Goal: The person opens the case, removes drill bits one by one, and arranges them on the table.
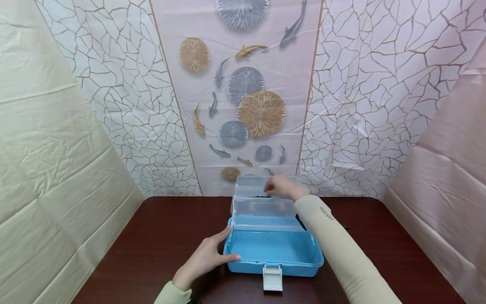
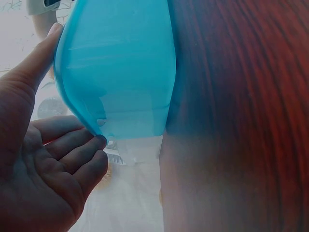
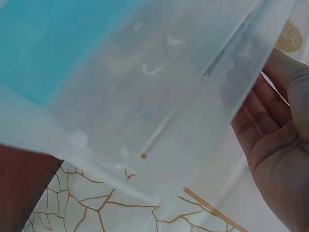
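Blue box [image 1: 294, 270]: your left hand [image 1: 206, 256] rests against it, fingers spread; whether your right hand [image 1: 284, 187] pinches anything, I cannot tell; pressing the clear trays [image 1: 262, 207] could tip it.

One left hand [image 1: 206, 255], one right hand [image 1: 282, 186], one blue box [image 1: 271, 248], one white latch [image 1: 272, 279], two clear tiers [image 1: 262, 207], one dark stick [image 1: 261, 196] and one table [image 1: 171, 236] show, with three gold discs [image 1: 261, 114] and three gold fish [image 1: 250, 51] on the backdrop [image 1: 360, 84].

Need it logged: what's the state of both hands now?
Left hand: holding the blue box by its rim.
Right hand: cannot tell if it holds anything.
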The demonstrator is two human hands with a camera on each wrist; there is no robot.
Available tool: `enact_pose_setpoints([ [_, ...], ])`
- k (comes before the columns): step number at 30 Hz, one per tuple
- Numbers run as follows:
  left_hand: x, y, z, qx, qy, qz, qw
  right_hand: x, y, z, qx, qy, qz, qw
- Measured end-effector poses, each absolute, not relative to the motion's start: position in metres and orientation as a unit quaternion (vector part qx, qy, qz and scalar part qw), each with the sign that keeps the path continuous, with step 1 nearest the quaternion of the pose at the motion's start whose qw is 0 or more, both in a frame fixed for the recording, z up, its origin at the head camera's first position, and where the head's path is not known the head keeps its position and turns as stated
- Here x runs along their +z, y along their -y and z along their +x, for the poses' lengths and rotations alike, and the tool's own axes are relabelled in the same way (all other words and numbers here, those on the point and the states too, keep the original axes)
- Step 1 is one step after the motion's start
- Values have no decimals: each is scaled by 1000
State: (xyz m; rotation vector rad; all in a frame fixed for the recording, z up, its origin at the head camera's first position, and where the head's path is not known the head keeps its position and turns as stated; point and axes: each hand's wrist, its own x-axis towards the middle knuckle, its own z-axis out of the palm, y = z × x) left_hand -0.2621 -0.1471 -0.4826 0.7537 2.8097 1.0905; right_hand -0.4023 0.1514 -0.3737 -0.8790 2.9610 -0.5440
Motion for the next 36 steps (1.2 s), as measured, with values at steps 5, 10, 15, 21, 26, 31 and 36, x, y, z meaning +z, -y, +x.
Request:
enact_pose_setpoints([
  [5, -482, 147, -263, 354, -903, 240, 23, -378, -150, -403, -171, -942, -289, -4],
  [10, -482, 147, -263, 356, -903, 240, 24, -380, -149, -404, -171, -944, -283, -7],
  [15, -481, 147, -262, 356, -903, 240, 25, -379, -148, -403, -170, -940, -297, -8],
  [21, -479, 146, -260, 355, -903, 242, 23, -377, -148, -402, -157, -937, -311, -17],
  [26, -479, 147, -260, 354, -903, 242, 21, -378, -147, -402, -153, -942, -299, -19],
  [31, -480, 147, -261, 354, -903, 242, 26, -379, -147, -402, -146, -944, -296, -17],
  [36, -479, 146, -261, 354, -903, 240, 27, -379, -148, -402, -143, -944, -297, -18],
])
